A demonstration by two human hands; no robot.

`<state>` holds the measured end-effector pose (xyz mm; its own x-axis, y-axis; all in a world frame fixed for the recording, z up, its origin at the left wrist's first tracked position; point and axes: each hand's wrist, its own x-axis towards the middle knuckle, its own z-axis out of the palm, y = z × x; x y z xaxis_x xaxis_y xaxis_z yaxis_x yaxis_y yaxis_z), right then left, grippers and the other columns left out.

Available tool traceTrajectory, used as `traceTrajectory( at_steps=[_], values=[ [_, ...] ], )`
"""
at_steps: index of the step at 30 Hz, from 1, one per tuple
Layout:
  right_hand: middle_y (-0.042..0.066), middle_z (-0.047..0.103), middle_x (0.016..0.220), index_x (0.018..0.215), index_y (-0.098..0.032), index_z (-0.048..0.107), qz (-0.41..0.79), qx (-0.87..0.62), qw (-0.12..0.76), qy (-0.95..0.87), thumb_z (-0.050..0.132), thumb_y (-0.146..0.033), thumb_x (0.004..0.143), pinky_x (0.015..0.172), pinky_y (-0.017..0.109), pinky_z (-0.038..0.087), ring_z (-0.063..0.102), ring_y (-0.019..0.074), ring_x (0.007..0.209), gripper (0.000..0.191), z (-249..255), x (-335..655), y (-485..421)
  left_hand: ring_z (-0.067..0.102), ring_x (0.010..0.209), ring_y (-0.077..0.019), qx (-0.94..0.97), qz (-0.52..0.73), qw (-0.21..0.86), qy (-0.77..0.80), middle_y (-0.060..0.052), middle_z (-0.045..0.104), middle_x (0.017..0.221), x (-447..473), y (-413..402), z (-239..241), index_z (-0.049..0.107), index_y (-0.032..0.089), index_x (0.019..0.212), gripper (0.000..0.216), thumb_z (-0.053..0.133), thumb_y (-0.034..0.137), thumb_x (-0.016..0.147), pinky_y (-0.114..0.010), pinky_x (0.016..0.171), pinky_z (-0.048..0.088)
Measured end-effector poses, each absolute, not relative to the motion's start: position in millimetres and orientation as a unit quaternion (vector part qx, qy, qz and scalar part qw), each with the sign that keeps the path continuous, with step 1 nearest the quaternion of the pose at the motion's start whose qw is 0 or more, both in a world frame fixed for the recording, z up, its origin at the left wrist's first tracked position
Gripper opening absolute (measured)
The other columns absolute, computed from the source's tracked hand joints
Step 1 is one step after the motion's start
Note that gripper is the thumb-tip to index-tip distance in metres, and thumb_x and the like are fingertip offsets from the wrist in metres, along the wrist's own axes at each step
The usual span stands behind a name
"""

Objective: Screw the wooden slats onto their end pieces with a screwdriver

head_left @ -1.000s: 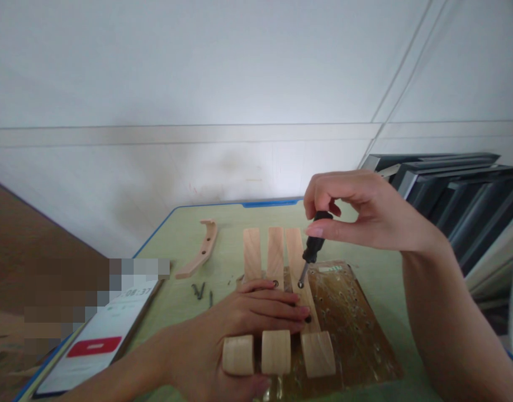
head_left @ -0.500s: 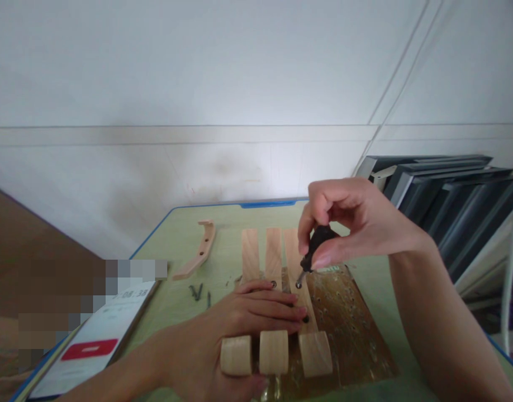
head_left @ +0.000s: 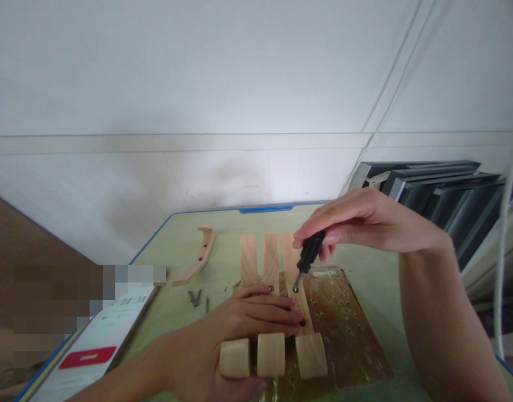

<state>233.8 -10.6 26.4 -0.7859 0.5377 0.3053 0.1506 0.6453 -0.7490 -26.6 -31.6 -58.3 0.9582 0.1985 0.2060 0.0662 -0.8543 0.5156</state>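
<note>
Three pale wooden hooks (head_left: 270, 259) lie side by side, their blocky upturned ends towards me. My left hand (head_left: 248, 321) is laid across them, with the fingers pressed on the wood behind the upturned ends and the thumb in front, holding them. A short black-handled screwdriver (head_left: 310, 251) is in my right hand (head_left: 357, 220), tilted, with the thumb and fingers on its handle. Its tip meets the upper hole of the rightmost hook, where a screw head appears to sit. A lower hole in that hook shows beside my left fingertips. Beneath the hooks lies a scarred brown board (head_left: 344, 329).
Another wooden hook (head_left: 202, 254) lies on its side at the left of the green table (head_left: 227, 223). Several dark screws (head_left: 194, 297) lie near it. A phone (head_left: 95, 335) with a lit screen is at front left. Dark panels (head_left: 441, 181) lean by the wall.
My right fingers have shifted round the screwdriver handle, from a curled grip to straighter fingers, uncovering more of it. The tip stays at the same hole. My left hand keeps its place on the hooks.
</note>
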Motion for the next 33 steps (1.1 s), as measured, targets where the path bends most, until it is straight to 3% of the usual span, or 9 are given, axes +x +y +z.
traceTrajectory(
  at_steps=[8, 14, 23, 33],
  values=[
    [0.009, 0.068, 0.086, 0.091, -0.007, 0.068, 0.253, -0.194, 0.336, -0.886, 0.067, -0.018, 0.073, 0.056, 0.018, 0.046, 0.06, 0.0082, 0.069, 0.021, 27, 227, -9, 0.044, 0.125, -0.0187, 0.96, 0.126, 0.238, 0.076, -0.002, 0.052, 0.131, -28, -34, -55, 0.033, 0.023, 0.13, 0.06, 0.056, 0.029, 0.075, -0.035, 0.112, 0.023],
    [0.008, 0.065, 0.089, 0.081, -0.006, 0.066, 0.186, -0.22, 0.352, -0.89, 0.068, -0.021, 0.073, 0.052, 0.018, 0.04, 0.054, 0.0059, 0.066, 0.017, 30, 214, -15, 0.043, 0.126, -0.0195, 0.96, 0.13, 0.24, 0.061, -0.003, 0.051, 0.132, -29, -34, -58, 0.033, 0.023, 0.129, 0.058, 0.055, 0.028, 0.075, -0.037, 0.111, 0.024],
    [0.006, 0.064, 0.079, 0.075, -0.008, 0.061, 0.203, -0.227, 0.344, -0.888, 0.067, -0.016, 0.073, 0.049, 0.019, 0.035, 0.05, 0.0055, 0.061, 0.01, 25, 212, -10, 0.045, 0.124, -0.0211, 0.958, 0.133, 0.243, 0.068, -0.001, 0.051, 0.133, -29, -35, -57, 0.033, 0.025, 0.129, 0.059, 0.054, 0.028, 0.074, -0.04, 0.109, 0.027],
    [0.002, 0.055, 0.068, 0.054, -0.014, 0.034, 0.262, -0.216, 0.391, -0.856, 0.068, -0.013, 0.069, 0.043, 0.017, 0.026, 0.044, 0.004, 0.057, 0.037, 18, 207, -6, 0.044, 0.125, -0.0193, 0.962, 0.134, 0.23, 0.062, -0.002, 0.051, 0.132, -28, -34, -57, 0.032, 0.023, 0.129, 0.062, 0.057, 0.028, 0.073, -0.036, 0.111, 0.025]
  ],
)
